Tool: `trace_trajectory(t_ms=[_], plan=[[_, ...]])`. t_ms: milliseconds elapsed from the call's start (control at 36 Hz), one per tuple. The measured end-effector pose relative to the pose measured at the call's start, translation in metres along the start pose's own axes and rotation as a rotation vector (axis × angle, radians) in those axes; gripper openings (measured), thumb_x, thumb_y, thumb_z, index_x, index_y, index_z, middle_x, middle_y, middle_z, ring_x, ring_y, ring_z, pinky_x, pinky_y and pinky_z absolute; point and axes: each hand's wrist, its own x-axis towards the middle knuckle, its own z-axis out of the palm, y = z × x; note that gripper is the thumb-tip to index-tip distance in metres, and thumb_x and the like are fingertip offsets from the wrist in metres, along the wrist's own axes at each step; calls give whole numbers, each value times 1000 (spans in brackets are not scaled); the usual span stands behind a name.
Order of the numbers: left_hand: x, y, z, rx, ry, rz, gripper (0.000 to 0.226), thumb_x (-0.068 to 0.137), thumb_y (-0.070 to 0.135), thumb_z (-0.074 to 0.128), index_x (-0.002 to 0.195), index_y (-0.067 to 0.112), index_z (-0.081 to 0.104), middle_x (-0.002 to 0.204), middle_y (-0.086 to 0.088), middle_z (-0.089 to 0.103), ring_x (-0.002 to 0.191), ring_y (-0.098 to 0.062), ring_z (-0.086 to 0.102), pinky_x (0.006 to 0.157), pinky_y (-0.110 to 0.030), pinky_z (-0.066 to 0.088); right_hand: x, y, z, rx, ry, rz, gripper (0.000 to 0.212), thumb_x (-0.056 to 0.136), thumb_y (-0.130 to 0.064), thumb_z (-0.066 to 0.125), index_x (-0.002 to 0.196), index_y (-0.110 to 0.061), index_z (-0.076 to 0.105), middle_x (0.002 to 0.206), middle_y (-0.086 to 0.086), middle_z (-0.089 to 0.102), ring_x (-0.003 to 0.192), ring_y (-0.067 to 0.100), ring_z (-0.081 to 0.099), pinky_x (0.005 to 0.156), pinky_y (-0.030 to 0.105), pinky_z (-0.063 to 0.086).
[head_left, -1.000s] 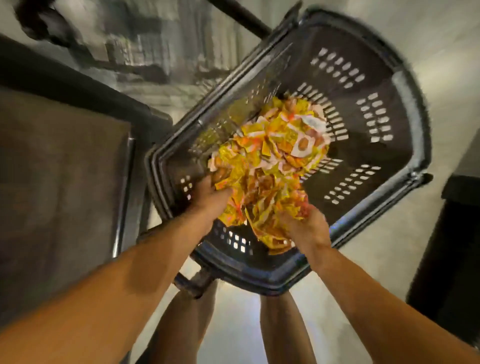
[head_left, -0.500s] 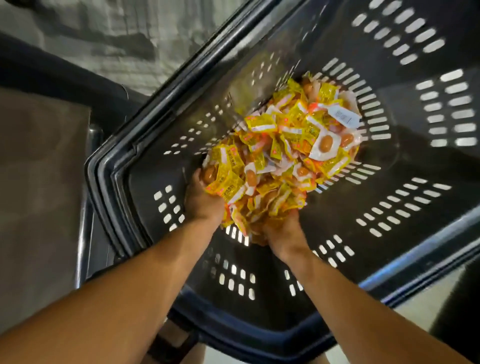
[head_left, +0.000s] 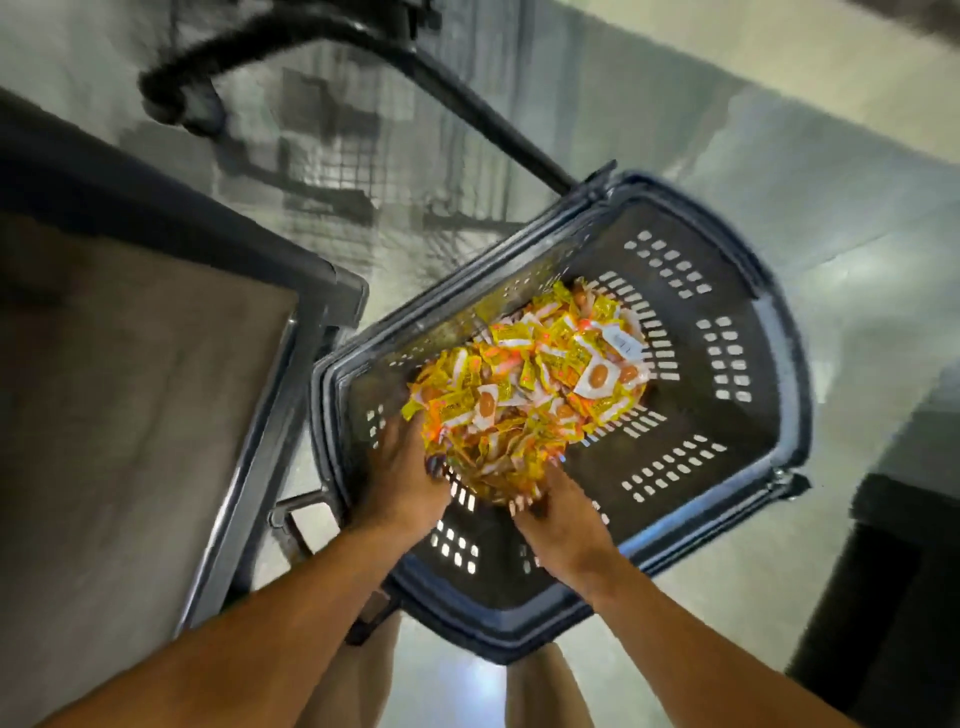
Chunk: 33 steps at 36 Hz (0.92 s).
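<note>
While the heap of yellow packets (head_left: 524, 395) lies mid-frame inside the dark slotted basket (head_left: 727, 457), both hands are in at its lower edge. The left hand (head_left: 402, 480) comes in from the lower left and the right hand (head_left: 558, 525) from below. Their fingertips are buried in the wrappers, so I can't tell whether either is gripping. A brown table (head_left: 130, 389) fills the left of the frame.
</note>
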Motion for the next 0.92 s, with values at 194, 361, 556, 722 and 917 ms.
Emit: trace_trajectory(t_ms=[194,361,556,722,917], plan=[[-116,54,-77,10,-12,94,67,86,5,67,148,18,44,154,-4,42,141,-21,41,115,-23,31,-101,-48,-78,-172,-81,-80,42,97,-22,61,139,-16,55,131,9,64,121,31,60,97,35,47],[-218,80,-142,149,21,145,57,86,11,65,140,25,55,141,-2,58,131,-25,52,111,-35,41,-189,-88,-139,-95,-9,-181,39,98,-16,62,135,-7,58,131,16,65,121,33,61,99,34,48],[-325,116,-187,0,115,150,55,95,39,55,137,4,57,144,-17,53,137,-30,46,115,-37,31,-302,-121,-179,-8,121,-416,48,94,-13,71,139,-7,56,136,14,62,126,28,56,89,9,33],[-400,111,-181,-69,254,171,59,98,20,58,153,23,37,162,2,28,151,-17,20,123,-29,13,-369,-108,-181,-69,70,-679,52,92,-15,74,138,-26,52,132,-11,53,123,1,49,94,-3,32],[-482,61,-167,-113,401,274,55,95,19,66,146,14,47,155,0,36,146,-13,28,121,-16,13,-414,-104,-165,-300,-42,-728,55,93,-20,72,143,-11,53,149,-1,50,138,14,45,113,18,34]])
